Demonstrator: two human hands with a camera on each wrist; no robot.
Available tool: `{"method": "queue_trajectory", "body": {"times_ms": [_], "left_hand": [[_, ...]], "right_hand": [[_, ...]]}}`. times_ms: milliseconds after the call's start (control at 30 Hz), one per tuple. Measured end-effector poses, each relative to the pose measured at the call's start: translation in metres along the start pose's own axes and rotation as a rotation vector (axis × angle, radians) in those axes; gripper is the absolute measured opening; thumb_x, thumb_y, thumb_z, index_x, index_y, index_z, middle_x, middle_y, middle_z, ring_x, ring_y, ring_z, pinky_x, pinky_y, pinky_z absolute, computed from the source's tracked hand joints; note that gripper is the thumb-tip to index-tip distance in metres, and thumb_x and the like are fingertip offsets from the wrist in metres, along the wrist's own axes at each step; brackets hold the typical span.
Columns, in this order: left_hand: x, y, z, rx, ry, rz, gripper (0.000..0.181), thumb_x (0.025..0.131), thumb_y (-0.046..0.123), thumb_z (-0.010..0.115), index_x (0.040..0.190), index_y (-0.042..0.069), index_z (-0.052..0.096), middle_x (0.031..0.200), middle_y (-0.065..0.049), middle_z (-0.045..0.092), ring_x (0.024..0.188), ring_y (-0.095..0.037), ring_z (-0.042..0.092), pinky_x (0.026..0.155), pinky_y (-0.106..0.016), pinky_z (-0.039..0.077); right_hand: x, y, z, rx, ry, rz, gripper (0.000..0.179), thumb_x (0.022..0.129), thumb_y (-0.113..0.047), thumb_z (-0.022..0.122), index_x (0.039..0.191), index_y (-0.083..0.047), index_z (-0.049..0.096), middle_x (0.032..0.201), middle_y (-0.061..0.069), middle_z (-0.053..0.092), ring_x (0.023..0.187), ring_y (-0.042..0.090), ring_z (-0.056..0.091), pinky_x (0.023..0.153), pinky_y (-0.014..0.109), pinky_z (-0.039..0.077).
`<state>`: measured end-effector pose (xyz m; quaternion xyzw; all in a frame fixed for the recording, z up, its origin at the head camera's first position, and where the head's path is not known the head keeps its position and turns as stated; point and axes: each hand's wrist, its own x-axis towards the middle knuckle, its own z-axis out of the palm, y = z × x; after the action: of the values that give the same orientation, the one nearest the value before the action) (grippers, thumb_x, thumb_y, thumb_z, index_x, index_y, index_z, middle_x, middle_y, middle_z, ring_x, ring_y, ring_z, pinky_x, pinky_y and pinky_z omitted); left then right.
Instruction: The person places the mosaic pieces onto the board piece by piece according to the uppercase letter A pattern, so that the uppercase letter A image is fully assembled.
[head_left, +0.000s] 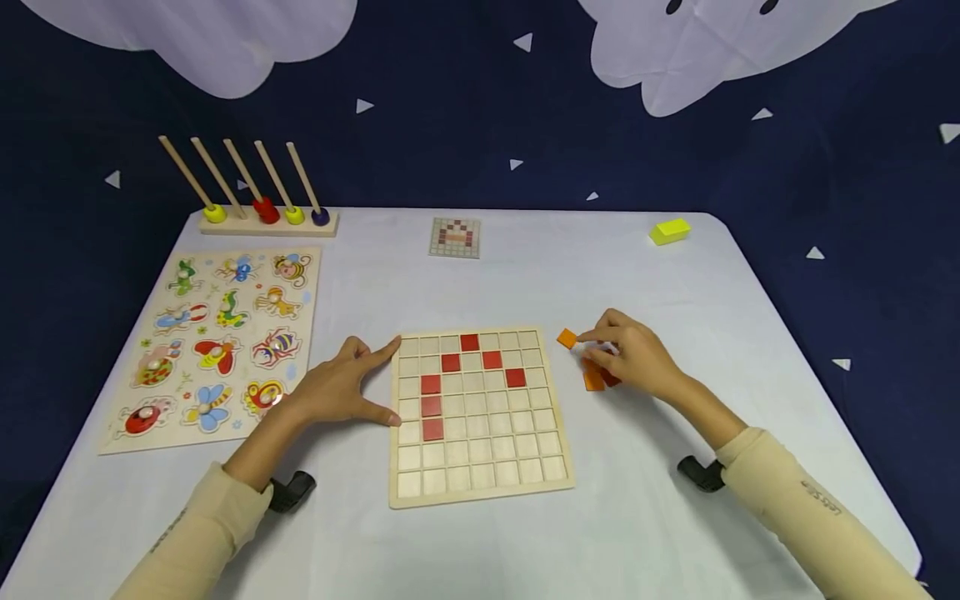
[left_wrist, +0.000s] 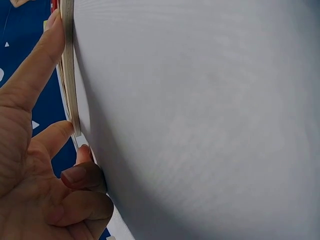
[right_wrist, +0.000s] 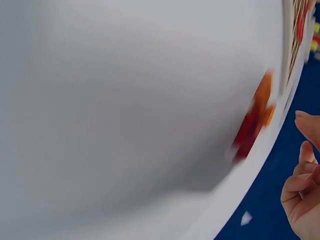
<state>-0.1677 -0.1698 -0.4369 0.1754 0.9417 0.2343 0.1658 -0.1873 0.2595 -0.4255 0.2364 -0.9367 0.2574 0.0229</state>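
Note:
A wooden grid board (head_left: 483, 417) lies in front of me, with several red tiles (head_left: 431, 384) set in its squares in a bent line. My left hand (head_left: 337, 387) rests at its left side, index fingertip at the top corner and thumb at the edge lower down. In the left wrist view, that thumb and index finger meet the board's edge (left_wrist: 71, 65). Right of the board, my right hand (head_left: 633, 354) hovers by loose tiles, its index fingertip beside an orange tile (head_left: 567, 338). More orange and red tiles (right_wrist: 252, 122) lie under it, partly hidden. Nothing shows between its parted thumb and finger.
A small pattern card (head_left: 454, 238) lies at the back of the table. Back left stands a peg stand (head_left: 268, 221) with coloured beads, and before it an insect peg puzzle (head_left: 225, 342). A yellow block (head_left: 670, 232) sits at the back right.

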Motion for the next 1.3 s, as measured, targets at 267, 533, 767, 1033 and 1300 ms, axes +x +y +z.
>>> {"method": "queue_trajectory", "body": {"times_ms": [267,533,767,1033,1300], "left_hand": [[-0.002,-0.001,-0.001,-0.009,0.003,0.003,0.116,0.062,0.058,0.087,0.156,0.017,0.033,0.109,-0.011,0.04,0.072,-0.021,0.045,0.061,-0.032,0.038],[-0.002,-0.002,0.001,-0.009,0.009,0.002,0.115,0.062,0.058,0.087,0.156,0.017,0.034,0.109,-0.011,0.04,0.073,-0.021,0.046,0.061,-0.032,0.038],[-0.002,-0.001,0.001,-0.011,0.006,-0.002,0.116,0.062,0.059,0.087,0.156,0.018,0.033,0.109,-0.011,0.04,0.073,-0.021,0.046,0.061,-0.032,0.038],[0.0,0.0,0.0,-0.005,0.008,-0.001,0.116,0.062,0.059,0.087,0.156,0.017,0.033,0.109,-0.011,0.04,0.072,-0.021,0.044,0.061,-0.031,0.037],[0.0,-0.001,0.001,-0.006,0.005,-0.003,0.116,0.062,0.058,0.088,0.156,0.017,0.033,0.108,-0.011,0.04,0.073,-0.021,0.044,0.061,-0.031,0.037]], "right_hand": [[-0.021,0.033,-0.007,-0.054,-0.054,0.078,0.022,0.086,0.0,0.073,0.107,-0.003,0.077,0.088,0.006,0.056,0.075,0.02,0.049,0.065,0.028,0.039],[-0.024,0.035,-0.011,-0.086,-0.078,0.069,0.024,0.085,-0.006,0.076,0.109,-0.002,0.076,0.092,0.006,0.055,0.078,0.02,0.049,0.068,0.031,0.039],[-0.025,0.041,-0.011,-0.134,-0.061,0.033,0.023,0.085,-0.009,0.078,0.107,-0.002,0.077,0.089,0.001,0.053,0.075,0.016,0.047,0.066,0.03,0.039],[-0.025,0.049,-0.008,-0.102,-0.026,0.018,0.026,0.081,-0.008,0.081,0.105,0.0,0.077,0.087,0.002,0.055,0.075,0.016,0.048,0.065,0.029,0.04],[-0.018,0.044,-0.007,0.022,-0.049,0.115,0.024,0.078,-0.006,0.083,0.099,0.0,0.072,0.09,0.006,0.056,0.083,0.019,0.048,0.073,0.028,0.04]]}}
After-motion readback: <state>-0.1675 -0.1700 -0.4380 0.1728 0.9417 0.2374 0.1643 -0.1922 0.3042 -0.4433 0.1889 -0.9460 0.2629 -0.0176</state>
